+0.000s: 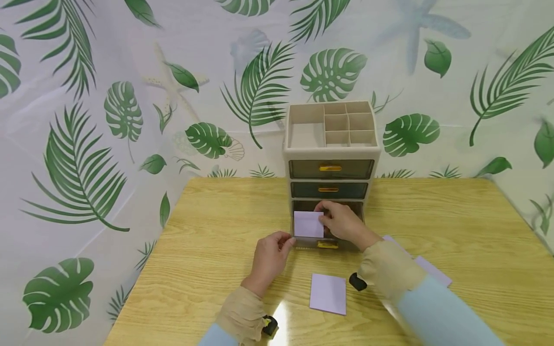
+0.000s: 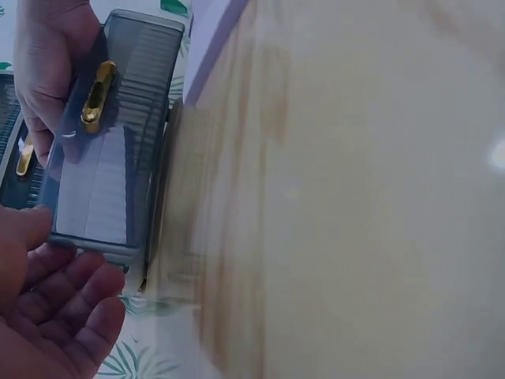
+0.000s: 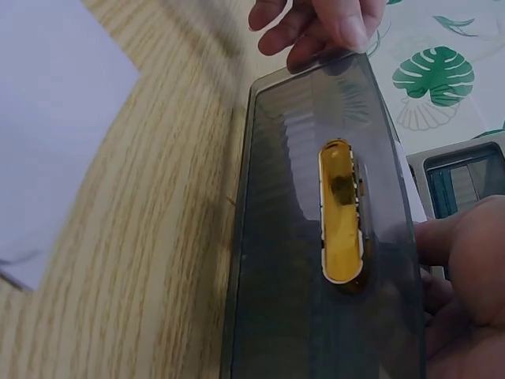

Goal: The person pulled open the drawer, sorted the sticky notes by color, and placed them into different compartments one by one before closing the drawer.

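The bottom drawer [image 1: 309,243] of a small desktop organizer is pulled out, its smoky clear front bearing a gold handle [image 3: 341,213]. My left hand [image 1: 269,259] pinches the drawer's left front corner, thumb on top and fingers against the side. Over that drawer, my right hand [image 1: 344,223] grips a light purple note pad [image 1: 308,224] by its right edge. The pad stands tilted at the drawer's left part; its lower edge is behind the drawer front. Through that front, the left wrist view shows the pad as a pale shape [image 2: 95,189].
Another purple pad [image 1: 328,294] lies on the wooden table [image 1: 207,226] before the drawer. More purple pads [image 1: 433,270] lie at the right, partly behind the right sleeve. The organizer's cream top [image 1: 307,135] has several compartments, with two closed drawers [image 1: 303,169] below. A leaf-print cloth hangs behind.
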The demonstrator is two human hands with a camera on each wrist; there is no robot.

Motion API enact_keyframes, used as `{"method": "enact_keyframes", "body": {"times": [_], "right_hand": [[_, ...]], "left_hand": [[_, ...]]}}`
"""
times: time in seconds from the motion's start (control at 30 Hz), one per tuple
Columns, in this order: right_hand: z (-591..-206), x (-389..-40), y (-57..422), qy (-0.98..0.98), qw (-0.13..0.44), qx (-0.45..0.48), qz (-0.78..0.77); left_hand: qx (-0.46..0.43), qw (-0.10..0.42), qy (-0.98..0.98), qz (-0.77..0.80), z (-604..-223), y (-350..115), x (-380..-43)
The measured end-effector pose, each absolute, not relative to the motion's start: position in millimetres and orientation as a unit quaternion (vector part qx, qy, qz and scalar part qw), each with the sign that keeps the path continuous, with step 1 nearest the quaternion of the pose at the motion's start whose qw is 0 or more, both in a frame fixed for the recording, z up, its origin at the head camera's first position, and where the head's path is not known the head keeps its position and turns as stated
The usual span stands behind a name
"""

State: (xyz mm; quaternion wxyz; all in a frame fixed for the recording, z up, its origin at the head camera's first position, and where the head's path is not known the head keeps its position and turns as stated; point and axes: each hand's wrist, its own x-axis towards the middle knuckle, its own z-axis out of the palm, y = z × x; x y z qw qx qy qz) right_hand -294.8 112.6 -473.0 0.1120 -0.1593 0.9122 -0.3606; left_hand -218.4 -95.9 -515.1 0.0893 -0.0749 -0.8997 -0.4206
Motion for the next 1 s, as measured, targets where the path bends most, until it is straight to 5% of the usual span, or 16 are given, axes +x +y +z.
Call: {"method": "enact_keyframes", "body": {"times": [0.5, 1.0], "right_hand": [[-480, -303, 110, 0.904, 0.166, -0.154, -0.362], [-479, -305, 107, 0.938, 0.158, -0.193, -0.240]], "left_hand": [[-0.108, 0.083, -0.928, -0.347, -519, -104, -228], [-0.116, 0.097, -0.927, -0.344, -517, -103, -228]]}}
